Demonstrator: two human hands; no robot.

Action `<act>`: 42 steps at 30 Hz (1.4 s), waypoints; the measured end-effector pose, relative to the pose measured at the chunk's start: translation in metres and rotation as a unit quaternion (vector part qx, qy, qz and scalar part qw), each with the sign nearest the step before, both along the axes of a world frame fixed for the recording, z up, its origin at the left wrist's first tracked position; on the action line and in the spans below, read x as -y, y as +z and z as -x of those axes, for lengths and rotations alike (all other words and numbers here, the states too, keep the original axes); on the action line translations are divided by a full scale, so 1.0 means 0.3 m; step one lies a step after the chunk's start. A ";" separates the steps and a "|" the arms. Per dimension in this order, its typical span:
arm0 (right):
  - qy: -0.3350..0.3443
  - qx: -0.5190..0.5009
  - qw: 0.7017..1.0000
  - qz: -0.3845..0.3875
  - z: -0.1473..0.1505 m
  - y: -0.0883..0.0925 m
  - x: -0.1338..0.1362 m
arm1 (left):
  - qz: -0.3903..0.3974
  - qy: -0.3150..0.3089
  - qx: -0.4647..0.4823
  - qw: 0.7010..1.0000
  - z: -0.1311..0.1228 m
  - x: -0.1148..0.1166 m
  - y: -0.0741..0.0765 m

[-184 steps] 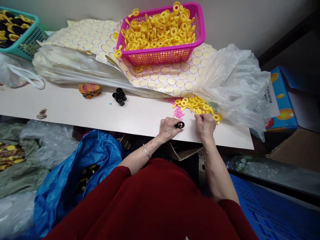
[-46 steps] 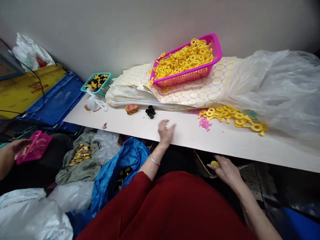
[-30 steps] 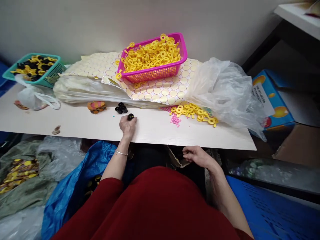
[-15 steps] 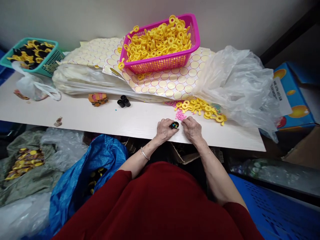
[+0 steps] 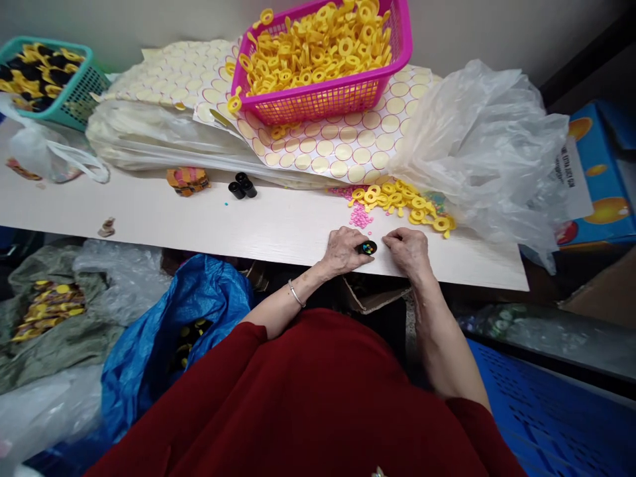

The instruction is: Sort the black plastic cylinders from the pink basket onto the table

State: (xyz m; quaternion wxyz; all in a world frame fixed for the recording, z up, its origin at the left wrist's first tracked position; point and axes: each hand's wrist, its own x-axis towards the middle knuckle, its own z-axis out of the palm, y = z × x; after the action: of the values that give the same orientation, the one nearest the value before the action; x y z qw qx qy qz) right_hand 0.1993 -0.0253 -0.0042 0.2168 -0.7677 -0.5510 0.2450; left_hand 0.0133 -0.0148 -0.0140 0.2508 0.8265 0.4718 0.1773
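Observation:
My left hand [image 5: 344, 251] is wrapped round a small black cup [image 5: 368, 248], whose open top faces up and shows blue, yellow and other coloured bits inside. To the right of it, my right hand [image 5: 409, 250] rests at the table's front edge with its fingers pinched together. Whatever those fingertips hold, if anything, is hidden. Just beyond both hands lies a small heap of pink pellets [image 5: 360, 215]. Yellow ring-shaped plastic pieces with short handles [image 5: 417, 202] are piled behind it. Several more black cups [image 5: 242, 187] stand to the left.
A pink basket [image 5: 318, 99] full of yellow pieces sits on sticker sheets [image 5: 308, 159] at the back. Clear plastic bags [image 5: 487, 132] bulge at the right. An orange block-like item [image 5: 187, 180] and a teal basket [image 5: 82, 99] are leftward. A blue sack [image 5: 149, 358] hangs below the table [image 5: 278, 232].
Both hands have shifted right, the left one carrying the black cup. My right hand has drawn away from the pink pellets and from the cup. The camera view has tilted slightly.

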 end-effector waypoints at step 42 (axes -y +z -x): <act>0.241 0.131 0.957 -0.092 0.125 0.121 0.077 | -0.019 0.004 0.023 1.000 -0.009 0.001 -0.011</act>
State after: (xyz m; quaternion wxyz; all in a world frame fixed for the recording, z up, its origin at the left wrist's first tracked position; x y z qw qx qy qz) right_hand 0.1619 -0.0483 0.0320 0.1470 -0.6145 -0.7631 0.1354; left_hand 0.0159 -0.0153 -0.0175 0.2447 0.8248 0.4660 0.2067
